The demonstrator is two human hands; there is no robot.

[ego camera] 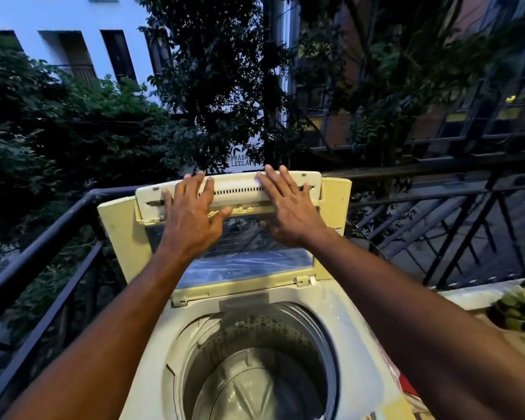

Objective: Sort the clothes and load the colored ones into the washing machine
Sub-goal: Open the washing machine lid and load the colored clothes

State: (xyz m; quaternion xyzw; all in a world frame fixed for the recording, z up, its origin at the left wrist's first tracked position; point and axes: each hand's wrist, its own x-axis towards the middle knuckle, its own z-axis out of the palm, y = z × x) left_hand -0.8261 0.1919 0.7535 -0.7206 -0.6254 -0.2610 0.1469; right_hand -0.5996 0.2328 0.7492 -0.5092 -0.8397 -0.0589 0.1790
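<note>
A top-loading washing machine (pixel 255 301) stands on a balcony against a dark metal railing (pixel 37 237), with trees and buildings beyond. Its folding lid (pixel 240 189) is raised and leans back. The left hand (pixel 191 213) and the right hand (pixel 288 207) both lie flat against the lid's upper panel, fingers spread and palms pressing, clenched on nothing. The drum (pixel 255 368) below is open and looks empty; no clothes are in view, so the coloured ones cannot be placed from here.

The step in hand seems to be setting the lid fully open. To do it well, the person should press evenly with both palms so the folded panels stay aligned, ease it back until it rests stably, and keep the fingers away from the hinge fold (pixel 240 210) before letting go.
</note>
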